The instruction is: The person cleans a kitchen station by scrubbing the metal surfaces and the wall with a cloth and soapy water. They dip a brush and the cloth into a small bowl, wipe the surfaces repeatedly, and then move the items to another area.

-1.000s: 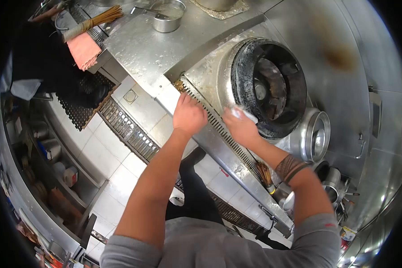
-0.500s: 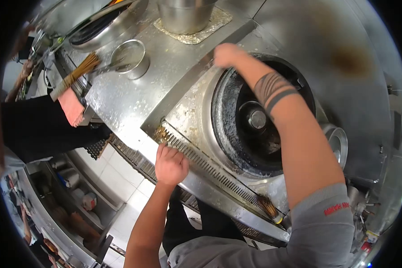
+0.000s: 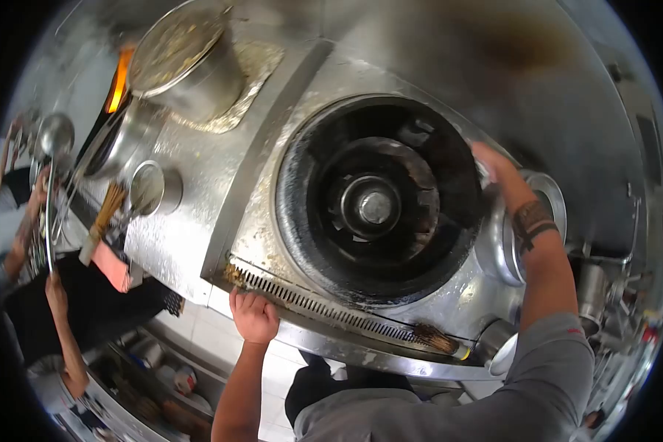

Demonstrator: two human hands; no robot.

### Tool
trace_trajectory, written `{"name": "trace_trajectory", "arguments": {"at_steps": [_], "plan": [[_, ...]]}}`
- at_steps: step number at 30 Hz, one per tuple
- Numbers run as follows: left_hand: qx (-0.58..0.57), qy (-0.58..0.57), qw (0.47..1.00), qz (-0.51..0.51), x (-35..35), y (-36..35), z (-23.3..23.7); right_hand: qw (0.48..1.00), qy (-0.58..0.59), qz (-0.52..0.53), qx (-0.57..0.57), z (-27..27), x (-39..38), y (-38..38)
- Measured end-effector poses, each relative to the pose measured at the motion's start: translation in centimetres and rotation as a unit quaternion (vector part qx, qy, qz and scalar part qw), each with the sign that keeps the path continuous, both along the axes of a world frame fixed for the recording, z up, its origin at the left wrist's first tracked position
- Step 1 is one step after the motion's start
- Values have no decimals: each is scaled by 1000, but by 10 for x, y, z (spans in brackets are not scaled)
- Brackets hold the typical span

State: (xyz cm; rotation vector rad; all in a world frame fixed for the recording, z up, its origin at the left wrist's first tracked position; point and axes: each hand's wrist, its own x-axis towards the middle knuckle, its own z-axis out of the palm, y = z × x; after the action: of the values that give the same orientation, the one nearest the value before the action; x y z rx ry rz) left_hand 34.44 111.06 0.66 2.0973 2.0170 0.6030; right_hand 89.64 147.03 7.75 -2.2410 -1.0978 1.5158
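My right hand (image 3: 496, 168) is closed at the right side of the round black wok burner (image 3: 302, 250). Its fingers lie right at the burner's rim, and a pale bit shows beside them; I cannot tell what it is. My left hand (image 3: 255, 315) is a fist at the front edge of the steel stove, by the left end of a slotted drain grate (image 3: 324, 313). Nothing sticks out of that fist. No pan covers the burner, so its round metal centre (image 3: 376, 208) shows. Close under my right forearm stands a round metal pan (image 3: 497, 254).
A bamboo brush (image 3: 436, 339) lies at the grate's right end, beside a metal pot (image 3: 493, 340). Left stand a large filled pot (image 3: 217, 92) on foil, a small metal container (image 3: 168, 190) and another brush (image 3: 107, 214). A flame (image 3: 119, 81) burns behind. A co-worker holds a ladle (image 3: 50, 199).
My right hand has moved from the burner's far left side round to its right side. My left fist stays at the stove edge. The view has shifted, and a co-worker's ladle now shows.
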Motion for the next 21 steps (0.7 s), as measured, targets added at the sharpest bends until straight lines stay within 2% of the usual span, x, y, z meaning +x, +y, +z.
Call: {"name": "trace_trajectory", "arguments": {"at_steps": [2, 4, 5, 7, 9, 10, 11, 13, 14, 16, 17, 20, 21], "plan": [[-8, 16, 1000, -4, 4, 2, 3, 989, 12, 135, 50, -5, -12, 36], [0, 16, 1000, -18, 5, 2, 3, 986, -1, 154, 62, 4, -45, 78], [6, 8, 1000, -13, 6, -1, 1, 987, -53, 124, 88, -9, -57, 96], [-9, 7, 1000, -29, 4, -4, -4, 984, -21, 141, 109, -31, -35, 95], [-9, 12, 1000, -14, 4, -5, -7, 993, 55, 14, 104, -30, -11, 64], [-13, 16, 1000, -21, 2, -7, -9, 983, 154, -73, 68, -24, 2, 27], [-22, 13, 999, -32, 2, -8, -7, 983, 150, -85, 60, -30, 12, -4], [-23, 23, 999, -23, 5, -5, -4, 938, 193, -289, 11, -45, 31, -60], [-25, 23, 999, -33, 3, -7, -5, 934, 192, -299, 10, -44, 26, -94], [-15, 37, 999, -28, 3, -8, -12, 957, -40, -233, 168, -37, 12, -144], [-11, 37, 999, -30, 7, -6, -11, 956, -40, -234, 172, -38, 18, -144], [-2, 50, 999, -20, 7, -5, -9, 983, -77, -135, 95, -39, 25, -129], [-6, 56, 998, -27, 6, -5, -8, 975, -39, -199, 88, -27, 15, -111]]}}
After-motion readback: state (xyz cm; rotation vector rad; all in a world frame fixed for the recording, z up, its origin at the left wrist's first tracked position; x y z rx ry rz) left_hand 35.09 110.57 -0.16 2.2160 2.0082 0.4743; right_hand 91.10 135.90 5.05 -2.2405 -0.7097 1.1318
